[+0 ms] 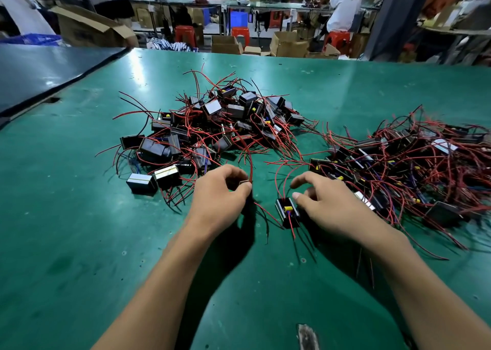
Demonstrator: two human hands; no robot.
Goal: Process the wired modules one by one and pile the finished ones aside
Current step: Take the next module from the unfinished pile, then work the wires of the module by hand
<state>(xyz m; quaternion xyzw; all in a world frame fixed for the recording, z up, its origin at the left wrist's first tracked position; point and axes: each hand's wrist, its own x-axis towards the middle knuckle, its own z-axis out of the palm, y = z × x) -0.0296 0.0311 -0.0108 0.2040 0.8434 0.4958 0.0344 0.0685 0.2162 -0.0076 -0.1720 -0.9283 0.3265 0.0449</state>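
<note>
Two heaps of small black modules with red and black wires lie on the green table: one heap in the middle, another heap at the right. My left hand grips a module taken from the middle heap's near edge, mostly hidden under its curled fingers, with a red wire rising from it. A single module with a yellow part on top lies on the table between my hands. My right hand hovers just right of it with fingers loosely curled, the thumb tip close to the module.
A dark table adjoins at the far left. Beyond the table's far edge stand cardboard boxes, red stools and other workbenches with people. A worn patch marks the near table surface.
</note>
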